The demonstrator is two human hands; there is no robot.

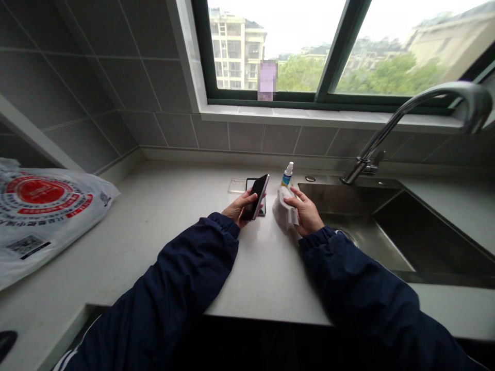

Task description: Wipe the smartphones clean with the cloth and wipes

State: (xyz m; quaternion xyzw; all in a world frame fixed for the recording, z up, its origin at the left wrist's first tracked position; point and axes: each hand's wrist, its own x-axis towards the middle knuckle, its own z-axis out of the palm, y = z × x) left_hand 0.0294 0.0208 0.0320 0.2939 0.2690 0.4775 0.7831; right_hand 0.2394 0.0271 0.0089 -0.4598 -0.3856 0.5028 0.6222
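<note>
A dark-screened smartphone (256, 198) is tilted up above the counter, gripped along its edges by my left hand (238, 206). My right hand (307, 212) pinches a crumpled whitish cloth (285, 208), which hangs down toward the countertop, apart from the phone. Just behind the cloth stands a small white bottle (287, 174) with a blue and yellow label, upright. Behind the phone, a flat dark-edged object (262, 211) lies on the counter, mostly covered by my hand and the phone. Beside it rests a clear phone case (236, 186).
To the right is a steel sink (377, 247) with a curved chrome faucet (371, 149) over it. A white plastic bag (50, 206) with red print sits at the left of the pale countertop (174, 206). A window (320, 103) and tiled wall stand behind.
</note>
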